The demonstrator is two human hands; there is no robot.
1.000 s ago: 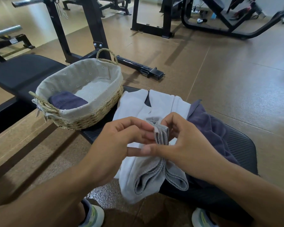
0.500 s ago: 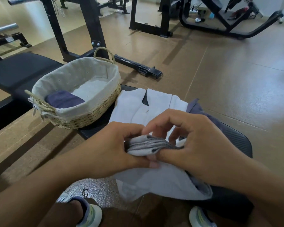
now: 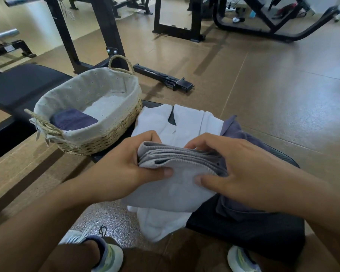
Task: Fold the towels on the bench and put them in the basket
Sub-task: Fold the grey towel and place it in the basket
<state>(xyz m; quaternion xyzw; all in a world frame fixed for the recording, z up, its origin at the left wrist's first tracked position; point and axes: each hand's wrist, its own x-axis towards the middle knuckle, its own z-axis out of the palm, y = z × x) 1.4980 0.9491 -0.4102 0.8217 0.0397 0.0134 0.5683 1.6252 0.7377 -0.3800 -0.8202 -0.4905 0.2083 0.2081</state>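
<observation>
A light grey towel [image 3: 175,185], folded into several layers, is held above the black bench [image 3: 249,230]. My left hand [image 3: 124,169] grips its left end, thumb on top and fingers underneath. My right hand [image 3: 243,171] grips its right end the same way. Under it a white towel [image 3: 186,122] lies spread on the bench and hangs over the near edge. A dark purple towel [image 3: 241,134] lies crumpled at the right. The lined wicker basket [image 3: 98,138] stands at the left on the bench, with a folded purple towel [image 3: 73,118] inside it.
Black gym frames [image 3: 106,30] and a floor bar [image 3: 163,77] stand behind the basket. A second black bench [image 3: 24,85] lies at the far left. My shoes [image 3: 104,254] are on the floor below. Brown floor stretches to the right.
The grey towel went from a bunched vertical pinch to a flat, layered fold held level. My hands have moved apart to its two ends.
</observation>
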